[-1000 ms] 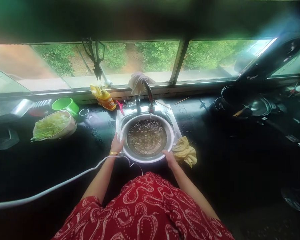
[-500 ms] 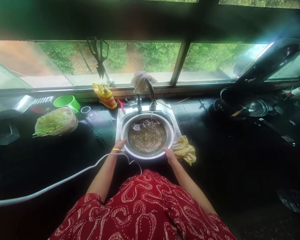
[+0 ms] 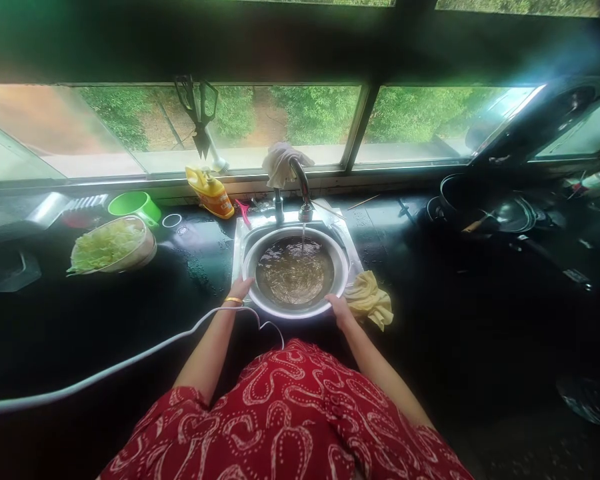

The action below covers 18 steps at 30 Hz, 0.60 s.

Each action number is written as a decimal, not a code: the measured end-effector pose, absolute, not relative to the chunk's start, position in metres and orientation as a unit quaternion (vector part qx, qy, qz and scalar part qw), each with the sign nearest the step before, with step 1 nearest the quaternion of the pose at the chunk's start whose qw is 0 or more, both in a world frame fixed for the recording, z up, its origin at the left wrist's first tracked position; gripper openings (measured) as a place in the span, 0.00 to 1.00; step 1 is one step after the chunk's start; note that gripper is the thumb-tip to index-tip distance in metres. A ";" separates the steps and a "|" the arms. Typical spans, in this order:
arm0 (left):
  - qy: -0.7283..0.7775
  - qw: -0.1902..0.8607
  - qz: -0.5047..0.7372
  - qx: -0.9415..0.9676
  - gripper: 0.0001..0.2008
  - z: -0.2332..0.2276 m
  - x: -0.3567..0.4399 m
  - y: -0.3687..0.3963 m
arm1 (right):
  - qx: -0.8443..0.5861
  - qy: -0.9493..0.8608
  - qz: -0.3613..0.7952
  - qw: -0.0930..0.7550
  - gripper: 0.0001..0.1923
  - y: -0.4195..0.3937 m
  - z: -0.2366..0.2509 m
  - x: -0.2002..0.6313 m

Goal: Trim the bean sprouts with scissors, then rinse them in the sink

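Observation:
A round metal basin (image 3: 338,256) of water sits over the sink (image 3: 354,248), under the running faucet (image 3: 305,193). Water falls in a thin stream near the basin's far side, and the surface is rippled. My left hand (image 3: 241,288) grips the rim at the near left, thumb on top and fingers hidden beneath. At the near right my right hand (image 3: 338,308) holds the rim the same way. A crumpled yellow cloth (image 3: 371,301) lies right beside my right hand. Another pale cloth (image 3: 283,164) is draped on the faucet.
A bowl of shredded pale-green leaves (image 3: 111,247) and a green container (image 3: 136,207) stand on the left. A yellow bottle (image 3: 213,195) leans behind the sink. Scissors (image 3: 200,113) hang at the window. A dark pot (image 3: 460,200) stands right. A white cable (image 3: 130,360) crosses the left foreground.
Both hands stay on the basin's rim in nearly the same place. The ripples on the water have shifted while the stream keeps running.

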<state>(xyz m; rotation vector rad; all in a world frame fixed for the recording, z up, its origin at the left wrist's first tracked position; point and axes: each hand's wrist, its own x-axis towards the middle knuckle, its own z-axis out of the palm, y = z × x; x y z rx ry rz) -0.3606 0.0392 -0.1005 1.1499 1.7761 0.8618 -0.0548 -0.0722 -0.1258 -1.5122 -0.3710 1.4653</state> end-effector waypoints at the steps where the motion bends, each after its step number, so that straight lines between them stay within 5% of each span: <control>1: 0.708 0.416 0.339 0.459 0.22 -0.101 -0.361 0.039 | -0.620 -0.152 0.601 0.482 0.05 -0.072 -0.126 -0.055; 18: 0.699 0.421 0.303 0.493 0.19 -0.102 -0.363 0.044 | -0.611 -0.156 0.598 0.495 0.05 -0.073 -0.120 -0.056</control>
